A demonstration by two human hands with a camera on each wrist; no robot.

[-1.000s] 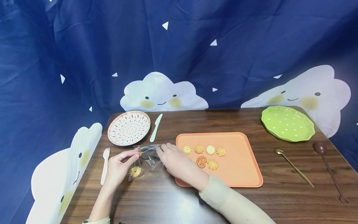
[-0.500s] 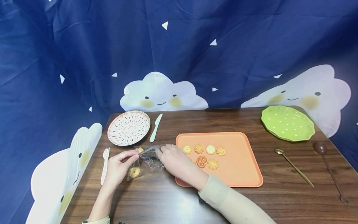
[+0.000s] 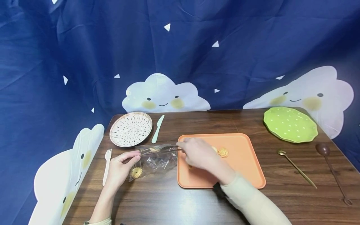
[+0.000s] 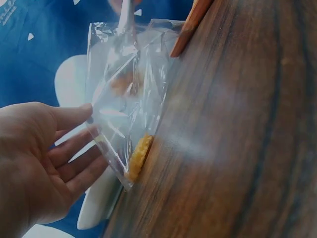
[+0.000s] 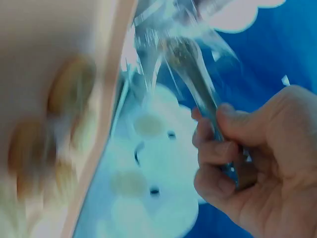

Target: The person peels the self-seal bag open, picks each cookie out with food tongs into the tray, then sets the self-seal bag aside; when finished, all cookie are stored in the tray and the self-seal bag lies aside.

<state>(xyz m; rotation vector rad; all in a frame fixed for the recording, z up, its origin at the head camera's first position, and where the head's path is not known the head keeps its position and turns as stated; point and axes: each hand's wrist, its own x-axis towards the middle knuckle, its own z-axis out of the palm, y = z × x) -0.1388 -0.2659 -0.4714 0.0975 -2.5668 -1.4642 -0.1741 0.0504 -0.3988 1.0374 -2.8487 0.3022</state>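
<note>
In the head view, my left hand [image 3: 119,168] pinches the edge of a clear plastic bag [image 3: 161,164] between thumb and fingers. A ring-shaped cookie [image 3: 137,172] lies in the bag's near corner, also visible as a yellow cookie [image 4: 140,157] in the left wrist view. My right hand [image 3: 201,154] is over the left part of the orange tray [image 3: 239,178]. It grips slim metal tongs [image 5: 200,84] that reach into the bag. Another cookie [image 3: 154,150] is inside near their tip; whether they hold it is unclear. Cookies [image 3: 223,152] on the tray are partly hidden by my right hand.
A patterned white plate [image 3: 131,129], a pale green knife [image 3: 158,129] and a white fork [image 3: 107,165] lie left and behind the bag. To the right are a green dotted plate [image 3: 291,124], a gold spoon [image 3: 296,169] and a brown ladle [image 3: 333,173].
My right hand has moved right, from the bag's mouth to over the tray, and the bag lies more spread out. The tongs' shaft now shows. My left hand stays nearly in place.
</note>
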